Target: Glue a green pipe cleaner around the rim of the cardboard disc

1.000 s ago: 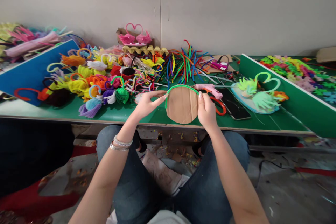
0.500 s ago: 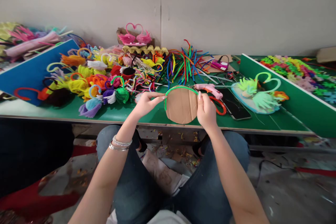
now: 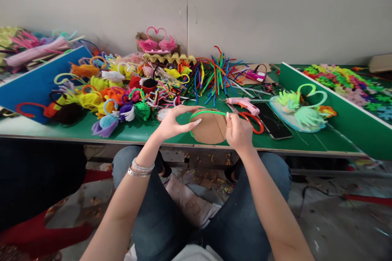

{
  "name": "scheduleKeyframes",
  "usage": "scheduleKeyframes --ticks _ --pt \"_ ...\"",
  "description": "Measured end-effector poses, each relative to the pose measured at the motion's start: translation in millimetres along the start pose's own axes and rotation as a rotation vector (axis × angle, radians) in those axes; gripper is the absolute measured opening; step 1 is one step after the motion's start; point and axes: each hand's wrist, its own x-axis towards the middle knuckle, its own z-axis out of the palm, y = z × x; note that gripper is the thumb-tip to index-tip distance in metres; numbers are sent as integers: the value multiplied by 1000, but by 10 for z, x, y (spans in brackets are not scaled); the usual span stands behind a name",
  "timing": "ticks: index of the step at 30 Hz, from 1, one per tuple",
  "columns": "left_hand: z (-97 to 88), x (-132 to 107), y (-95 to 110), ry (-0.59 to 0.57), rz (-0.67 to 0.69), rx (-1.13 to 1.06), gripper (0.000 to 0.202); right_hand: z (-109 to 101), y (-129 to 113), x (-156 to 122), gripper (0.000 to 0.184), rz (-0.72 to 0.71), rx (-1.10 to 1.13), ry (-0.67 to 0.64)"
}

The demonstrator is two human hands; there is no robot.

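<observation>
A round piece of brown cardboard is held tilted over the front of the green table. A bright green pipe cleaner follows its far rim and curves down its left side. My right hand pinches the disc's right edge, together with the end of the pipe cleaner. At the left edge my left hand has its thumb and fingers spread apart; the thumb reaches over the disc's face and the fingers lie along its far rim. Whether the left fingertips press on the cardboard is hard to see.
Right of the disc lie a pink glue gun, orange-handled scissors and a black phone. Pipe-cleaner swans on a base stand by the green divider. Colourful pipe-cleaner birds crowd the left. Loose pipe cleaners lie behind.
The disc has tilted flatter and shifted slightly left. My left hand has gone from pinching the pipe cleaner at the rim to thumb and fingers apart. My right hand keeps its grip.
</observation>
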Motion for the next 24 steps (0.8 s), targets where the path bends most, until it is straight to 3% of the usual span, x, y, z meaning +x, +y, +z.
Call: scheduleKeyframes --ticks 8,15,24 --pt "-4 3 -32 39 104 97 26 4 -34 12 31 -150 -86 51" --pt "-8 -13 -40 46 74 67 23 4 -34 3 31 -114 -47 -5" --pt "-1 -13 -82 61 86 45 21 -11 -45 12 30 -156 -51 16"
